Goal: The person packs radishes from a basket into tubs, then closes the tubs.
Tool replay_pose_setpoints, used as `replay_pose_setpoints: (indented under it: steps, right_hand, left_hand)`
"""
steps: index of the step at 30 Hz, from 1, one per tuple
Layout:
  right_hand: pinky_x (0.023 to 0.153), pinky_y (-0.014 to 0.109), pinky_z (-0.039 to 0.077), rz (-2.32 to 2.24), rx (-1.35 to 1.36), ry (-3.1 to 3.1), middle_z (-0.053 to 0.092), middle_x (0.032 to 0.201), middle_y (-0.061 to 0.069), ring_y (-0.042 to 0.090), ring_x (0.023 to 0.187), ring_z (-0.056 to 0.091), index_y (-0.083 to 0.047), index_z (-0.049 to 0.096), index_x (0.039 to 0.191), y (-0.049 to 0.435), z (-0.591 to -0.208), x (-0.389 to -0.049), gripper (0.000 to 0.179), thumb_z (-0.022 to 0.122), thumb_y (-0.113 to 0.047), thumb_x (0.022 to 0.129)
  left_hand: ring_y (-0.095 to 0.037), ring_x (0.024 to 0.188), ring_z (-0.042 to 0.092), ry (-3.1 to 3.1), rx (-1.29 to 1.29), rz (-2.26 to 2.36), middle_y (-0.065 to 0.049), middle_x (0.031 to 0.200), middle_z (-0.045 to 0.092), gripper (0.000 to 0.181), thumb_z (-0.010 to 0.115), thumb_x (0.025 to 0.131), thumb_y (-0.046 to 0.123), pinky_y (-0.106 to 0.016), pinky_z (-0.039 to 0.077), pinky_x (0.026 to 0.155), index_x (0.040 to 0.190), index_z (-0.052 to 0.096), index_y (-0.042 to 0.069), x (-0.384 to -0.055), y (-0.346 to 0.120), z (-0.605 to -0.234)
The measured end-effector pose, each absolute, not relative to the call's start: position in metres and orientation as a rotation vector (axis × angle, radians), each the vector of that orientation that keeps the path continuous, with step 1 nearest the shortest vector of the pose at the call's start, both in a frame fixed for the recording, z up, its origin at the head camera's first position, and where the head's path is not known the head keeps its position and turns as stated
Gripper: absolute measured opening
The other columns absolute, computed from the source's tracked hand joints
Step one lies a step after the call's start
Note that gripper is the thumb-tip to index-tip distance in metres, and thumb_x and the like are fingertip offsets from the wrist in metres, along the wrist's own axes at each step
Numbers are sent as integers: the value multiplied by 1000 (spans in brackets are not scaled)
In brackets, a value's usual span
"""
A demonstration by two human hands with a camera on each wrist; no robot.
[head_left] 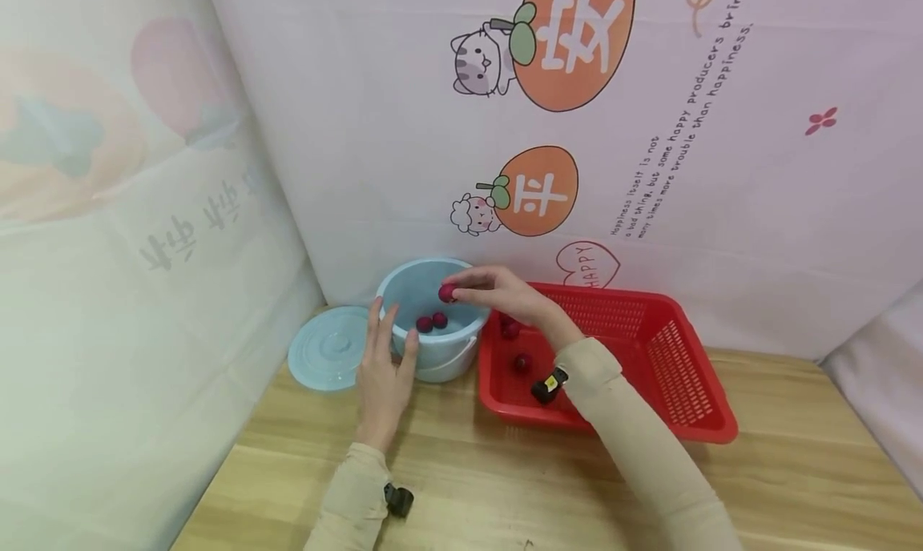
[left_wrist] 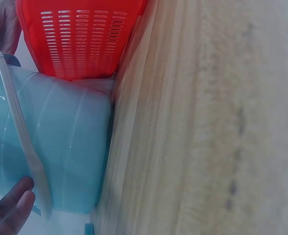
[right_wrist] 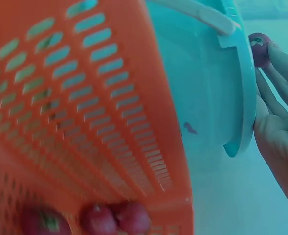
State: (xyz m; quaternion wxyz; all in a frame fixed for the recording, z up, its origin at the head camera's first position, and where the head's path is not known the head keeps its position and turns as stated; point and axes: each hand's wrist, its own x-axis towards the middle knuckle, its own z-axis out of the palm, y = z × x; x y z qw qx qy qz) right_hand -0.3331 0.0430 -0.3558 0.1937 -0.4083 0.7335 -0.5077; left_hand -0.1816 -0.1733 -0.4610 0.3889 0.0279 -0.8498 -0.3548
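Between thumb and fingers my right hand (head_left: pixel 508 296) pinches a small dark red round fruit (head_left: pixel 447 292) over the mouth of a light blue bucket (head_left: pixel 445 368). The right wrist view shows the pinched fruit (right_wrist: pixel 259 50) with a pale stem cap, just beyond the rim. Two more such fruits (head_left: pixel 424 324) lie on the bucket's floor. My left hand (head_left: pixel 380 383) is at the bucket's near left side, its fingers extended and spread; in the left wrist view its fingertips (left_wrist: pixel 22 188) are by the pale handle (left_wrist: pixel 29 152).
A red slotted basket (head_left: pixel 678 359) stands right of the bucket, with several dark red fruits (head_left: pixel 522 363) at its left end, partly behind my right forearm. The bucket's blue lid (head_left: pixel 328 351) lies left, on the wooden table (head_left: pixel 461 479). Printed cloth (head_left: pixel 404 134) hangs behind.
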Motion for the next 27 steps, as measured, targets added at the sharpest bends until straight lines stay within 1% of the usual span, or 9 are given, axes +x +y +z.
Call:
replay_pose_setpoints:
  steps: [2,6,11,14,18,20,27]
  right_hand:
    - [107,43,51,-1358,-1179,2068,73,130,-2,21,125,64,-23,74,136,42,-351,-335,34,72,-30,103]
    - [108,43,50,-1193,-1253,2099,74,129,-3,19,123,64,-17,73,136,37,-341,-338,35,73,-26,102]
    - [107,39,51,-978,-1304,2114,75,128,-2,18,124,65,-12,74,134,26,-330,-338,33,73,-20,102]
    - [107,38,51,-846,-1314,2128,75,127,0,18,124,66,-9,74,132,19,-323,-336,32,73,-17,101]
    - [106,37,52,-743,-1325,2132,75,127,4,19,122,68,-5,74,132,14,-319,-335,32,72,-14,101]
    - [105,37,52,-734,-1326,2130,75,127,5,19,120,69,-5,74,132,13,-319,-335,31,72,-13,102]
    - [105,36,52,-776,-1328,2120,75,127,4,18,121,68,-5,73,133,15,-321,-335,32,72,-14,102]
  left_hand:
    - [-18,61,55,-2157,63,-899,8,173,28,57,54,108,47,-30,43,49,160,48,23,-183,-173,-460]
    - [-15,58,52,-2158,51,-893,6,173,29,58,54,108,47,-29,42,47,160,47,23,-184,-173,-457]
    - [-14,55,47,-2154,48,-877,5,173,30,58,55,108,45,-28,38,43,161,47,22,-183,-174,-457]
    - [-13,56,47,-2152,53,-864,5,172,30,58,55,108,45,-27,37,43,161,47,22,-183,-175,-458]
    - [-13,57,49,-2144,53,-852,4,172,33,58,56,107,44,-28,36,43,160,49,21,-183,-175,-459]
    - [-13,57,50,-2140,50,-847,2,171,34,58,57,107,44,-28,37,43,159,50,19,-183,-175,-459]
    - [-12,56,51,-2141,52,-841,0,170,36,58,57,107,45,-27,38,44,159,50,20,-183,-175,-459]
